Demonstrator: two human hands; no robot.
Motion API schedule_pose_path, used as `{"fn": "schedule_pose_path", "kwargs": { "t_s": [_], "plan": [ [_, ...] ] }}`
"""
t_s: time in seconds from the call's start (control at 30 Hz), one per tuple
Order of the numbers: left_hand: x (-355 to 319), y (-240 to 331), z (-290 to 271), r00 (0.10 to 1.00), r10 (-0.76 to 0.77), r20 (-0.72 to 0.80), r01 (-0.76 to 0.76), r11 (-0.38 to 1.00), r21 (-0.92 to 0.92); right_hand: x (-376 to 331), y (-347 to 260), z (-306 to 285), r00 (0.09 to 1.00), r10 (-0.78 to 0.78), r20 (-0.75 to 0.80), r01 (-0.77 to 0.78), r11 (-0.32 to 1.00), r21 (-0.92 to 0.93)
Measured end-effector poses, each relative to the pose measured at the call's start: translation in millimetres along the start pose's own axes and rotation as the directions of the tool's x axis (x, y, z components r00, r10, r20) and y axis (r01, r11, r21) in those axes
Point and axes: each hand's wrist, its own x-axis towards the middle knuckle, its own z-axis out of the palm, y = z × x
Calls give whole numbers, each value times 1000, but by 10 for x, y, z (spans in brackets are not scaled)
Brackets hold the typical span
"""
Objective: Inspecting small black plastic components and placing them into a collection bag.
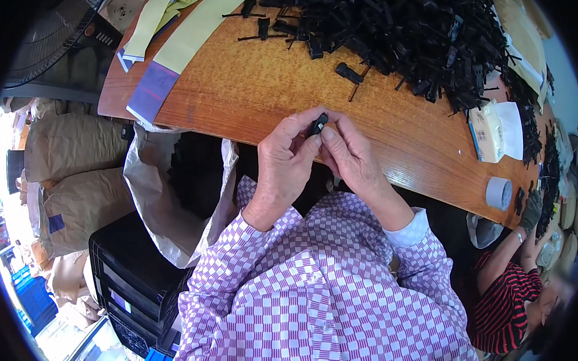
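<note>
Just over the near edge of the wooden table, my left hand and my right hand meet fingertip to fingertip. Between them is a small black plastic part with a light spot on it, pinched by the fingers of both hands. Most of the part is covered by the fingers. A loose black plastic part with a thin stem lies on the table beyond my hands. Behind it spreads a large heap of similar black parts.
Yellow and purple paper strips lie at the table's left. A tissue pack and tape roll sit at the right. An open white sack holds black pieces below the edge. A co-worker in a striped shirt is at right.
</note>
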Motion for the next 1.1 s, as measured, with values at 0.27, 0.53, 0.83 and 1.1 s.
{"fn": "schedule_pose_path", "kwargs": {
  "t_s": [0.27, 0.53, 0.83, 1.1],
  "plan": [
    [9, 119, 74, 962, 270, -49, -214, 850, 481, 58, 124, 20, 997, 54, -56, -50, 995, 83],
    [117, 52, 200, 973, 224, -52, -197, 930, 311, 89, 132, -195, 999, -33, -25, 34, 998, 44],
    [162, 269, 34, 947, -250, 201, 303, 901, -309, -41, 61, -472, 994, -108, -12, 108, 988, 111],
    [124, 294, 169, 887, -286, 364, 421, 824, -378, -12, 125, -599, 995, -29, 97, -10, 924, 382]
  ]
}}
